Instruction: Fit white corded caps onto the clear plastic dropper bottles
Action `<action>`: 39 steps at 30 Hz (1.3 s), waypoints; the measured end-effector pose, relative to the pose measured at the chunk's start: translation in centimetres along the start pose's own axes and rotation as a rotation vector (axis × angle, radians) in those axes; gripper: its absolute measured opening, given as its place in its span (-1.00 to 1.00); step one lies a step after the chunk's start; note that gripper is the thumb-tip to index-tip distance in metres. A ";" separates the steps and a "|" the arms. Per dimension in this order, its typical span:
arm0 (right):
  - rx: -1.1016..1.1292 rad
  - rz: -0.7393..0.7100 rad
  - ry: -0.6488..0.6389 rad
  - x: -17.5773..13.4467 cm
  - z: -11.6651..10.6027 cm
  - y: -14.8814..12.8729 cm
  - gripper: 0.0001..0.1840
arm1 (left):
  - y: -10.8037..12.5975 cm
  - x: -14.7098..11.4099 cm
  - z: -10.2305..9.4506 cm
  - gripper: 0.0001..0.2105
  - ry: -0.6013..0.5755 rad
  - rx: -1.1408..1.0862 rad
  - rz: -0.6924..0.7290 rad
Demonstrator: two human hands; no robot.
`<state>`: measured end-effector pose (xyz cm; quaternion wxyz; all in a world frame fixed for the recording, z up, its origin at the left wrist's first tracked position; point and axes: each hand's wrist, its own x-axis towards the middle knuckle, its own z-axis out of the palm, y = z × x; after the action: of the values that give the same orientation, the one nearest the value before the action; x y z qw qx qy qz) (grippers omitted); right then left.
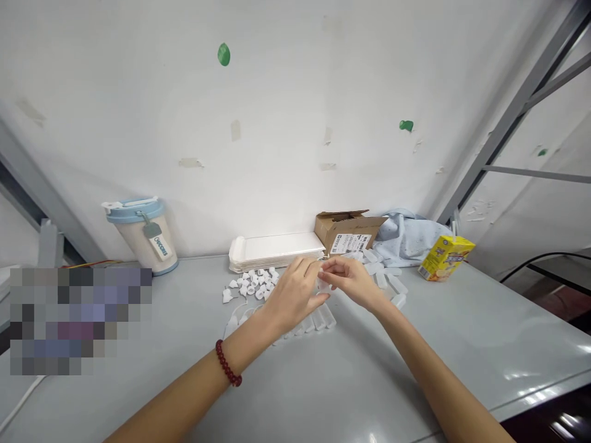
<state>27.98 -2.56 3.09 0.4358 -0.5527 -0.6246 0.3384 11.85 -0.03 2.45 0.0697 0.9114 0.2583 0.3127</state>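
Note:
Above the grey table my two hands meet around a small translucent white piece [324, 285], mostly hidden by the fingers. My right hand [353, 282] pinches it from the right. My left hand [295, 292], with fingers bent over it and the thumb reaching below, holds it from the left. Under my hands lies a row of translucent white tubes [318, 319]. A pile of small white caps [259, 284], some with thin stems, is left of my left hand. More translucent tubes [392, 284] are scattered right of my right hand.
A stack of flat white trays [277, 247] lies against the wall beside an open cardboard box [344, 234]. Further right are a light blue cloth [409, 237] and a yellow drink carton [446, 258] with a straw. A lidded tumbler [145, 240] stands at left.

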 end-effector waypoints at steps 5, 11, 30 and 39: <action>-0.173 0.146 -0.369 -0.3 -2.8 0.0 -0.81 | 1.6 -0.7 1.5 -0.70 -0.098 -0.078 -0.161; -0.325 0.225 -0.555 -0.2 -3.4 1.0 -0.77 | 2.7 -1.4 2.9 -0.76 -0.233 -0.092 -0.257; -0.297 0.226 -0.518 -0.1 -2.9 1.5 -0.81 | 2.1 -2.0 3.6 -0.71 -0.224 0.040 -0.209; -0.573 0.224 -0.242 0.6 -5.2 2.7 -0.82 | -2.8 0.0 0.3 -0.71 -0.135 -0.168 -0.458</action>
<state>33.88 -1.81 2.78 0.1454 -0.6736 -0.6771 0.2581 10.87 2.41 1.40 0.2314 0.8388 0.4261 0.2474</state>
